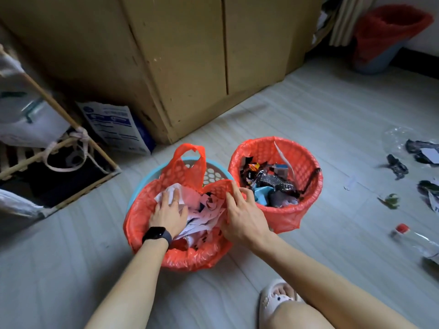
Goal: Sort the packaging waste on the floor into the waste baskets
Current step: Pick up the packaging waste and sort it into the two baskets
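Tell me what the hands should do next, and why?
Probably the right hand should let go of the red bag and reach for the bottle on the floor. The left hand presses the paper down in the near basket, the right pinches the bag's edge, and the bottle and dark wrappers lie unsorted to the right.

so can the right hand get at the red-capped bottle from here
Probably yes: the bottle lies on open floor on that side, though the right hand must first release the red liner it pinches.
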Demonstrator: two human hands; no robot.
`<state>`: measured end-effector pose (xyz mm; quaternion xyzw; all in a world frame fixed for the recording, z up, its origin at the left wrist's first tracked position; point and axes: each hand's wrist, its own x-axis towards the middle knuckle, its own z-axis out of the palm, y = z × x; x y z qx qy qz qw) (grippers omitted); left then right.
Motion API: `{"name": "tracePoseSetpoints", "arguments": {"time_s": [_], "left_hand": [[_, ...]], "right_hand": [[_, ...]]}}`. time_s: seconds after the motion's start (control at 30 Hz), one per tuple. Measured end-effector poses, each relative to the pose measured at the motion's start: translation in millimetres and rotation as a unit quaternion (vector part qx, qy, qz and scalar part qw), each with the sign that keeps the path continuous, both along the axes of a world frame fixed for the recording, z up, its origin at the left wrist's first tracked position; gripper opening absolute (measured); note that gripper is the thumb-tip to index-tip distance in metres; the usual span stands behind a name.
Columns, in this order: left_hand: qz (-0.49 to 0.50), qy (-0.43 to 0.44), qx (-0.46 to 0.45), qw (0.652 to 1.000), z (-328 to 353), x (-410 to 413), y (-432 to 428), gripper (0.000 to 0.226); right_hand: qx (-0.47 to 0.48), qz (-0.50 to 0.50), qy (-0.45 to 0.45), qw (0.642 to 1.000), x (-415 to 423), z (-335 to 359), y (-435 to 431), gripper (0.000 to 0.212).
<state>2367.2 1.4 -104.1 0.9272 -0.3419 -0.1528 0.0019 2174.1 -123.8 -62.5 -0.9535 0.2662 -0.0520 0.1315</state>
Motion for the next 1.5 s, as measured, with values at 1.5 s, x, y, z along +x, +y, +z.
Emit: {"name": "tracePoseSetpoints", "arguments": {"time_s": [1.5], "left_hand": [[0.104,-0.06,-0.027,0.992,59.6,99.6,-61.1,0.034]], "right_hand": [[0.006,0.076,-0.113,0.991,121.9,-16.9,-84.5,0.049]]}}
